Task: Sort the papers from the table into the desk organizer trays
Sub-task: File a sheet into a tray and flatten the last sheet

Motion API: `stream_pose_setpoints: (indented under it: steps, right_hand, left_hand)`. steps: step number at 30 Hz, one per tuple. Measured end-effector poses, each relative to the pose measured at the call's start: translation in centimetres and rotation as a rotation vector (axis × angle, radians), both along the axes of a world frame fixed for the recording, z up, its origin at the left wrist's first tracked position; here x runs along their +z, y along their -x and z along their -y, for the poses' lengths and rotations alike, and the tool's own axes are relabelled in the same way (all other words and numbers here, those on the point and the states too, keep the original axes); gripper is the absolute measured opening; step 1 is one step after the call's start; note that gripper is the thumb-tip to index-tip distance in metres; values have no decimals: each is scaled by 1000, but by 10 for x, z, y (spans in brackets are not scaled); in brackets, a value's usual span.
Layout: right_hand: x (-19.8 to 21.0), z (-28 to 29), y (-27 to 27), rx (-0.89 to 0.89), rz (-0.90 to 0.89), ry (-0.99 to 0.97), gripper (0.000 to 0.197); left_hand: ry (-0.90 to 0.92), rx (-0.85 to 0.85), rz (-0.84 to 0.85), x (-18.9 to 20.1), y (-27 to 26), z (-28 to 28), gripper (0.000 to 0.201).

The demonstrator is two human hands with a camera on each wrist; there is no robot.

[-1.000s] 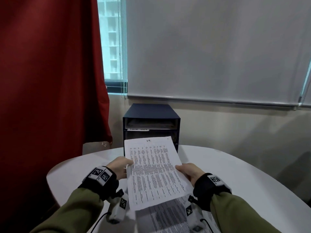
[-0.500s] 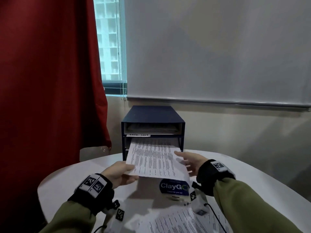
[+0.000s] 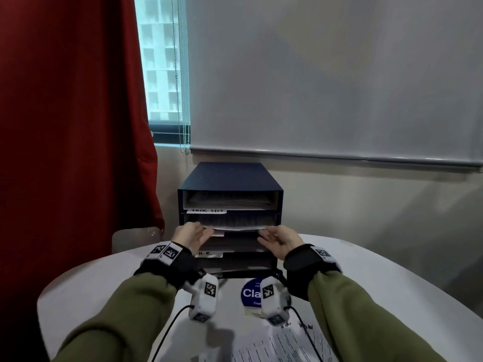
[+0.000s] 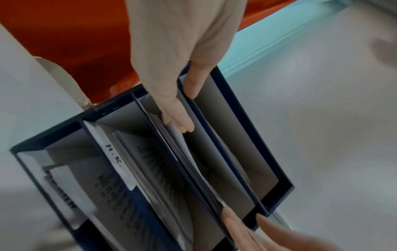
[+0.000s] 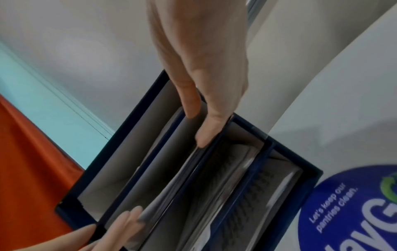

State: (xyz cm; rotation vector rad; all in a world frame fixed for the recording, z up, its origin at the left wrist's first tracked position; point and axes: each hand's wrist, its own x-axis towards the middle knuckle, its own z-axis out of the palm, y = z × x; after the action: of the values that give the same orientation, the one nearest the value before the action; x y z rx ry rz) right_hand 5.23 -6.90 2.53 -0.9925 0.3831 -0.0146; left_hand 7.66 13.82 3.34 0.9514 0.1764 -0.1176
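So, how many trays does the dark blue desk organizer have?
4, stacked: top tray, second tray where the left hand and right hand touch a sheet, third tray, bottom tray. None seems hidden.

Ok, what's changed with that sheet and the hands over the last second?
The printed sheet went from held up over the table into the organizer's second tray from the top, only its front edge showing. Both hands moved forward with it: the left hand and right hand now touch its edge with straight fingers instead of holding its sides. The organizer, its labels and the table's remaining papers stayed put.
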Motion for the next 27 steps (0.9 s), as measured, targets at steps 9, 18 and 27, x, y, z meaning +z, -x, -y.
stream_pose_setpoints:
  steps: [9,18,27]
  right_hand:
    - [-23,23,75,282,-130,562,22]
    - [-61,64,185,629,-606,984,20]
    - [-62,73,222,395,-497,1044,17]
  left_hand:
    - [-992,-313,109,-40,55,-2,12]
    - [-1628,-762,32,-71,137,0,41]
    - [-1197,-603,317,-64,151,-13,24]
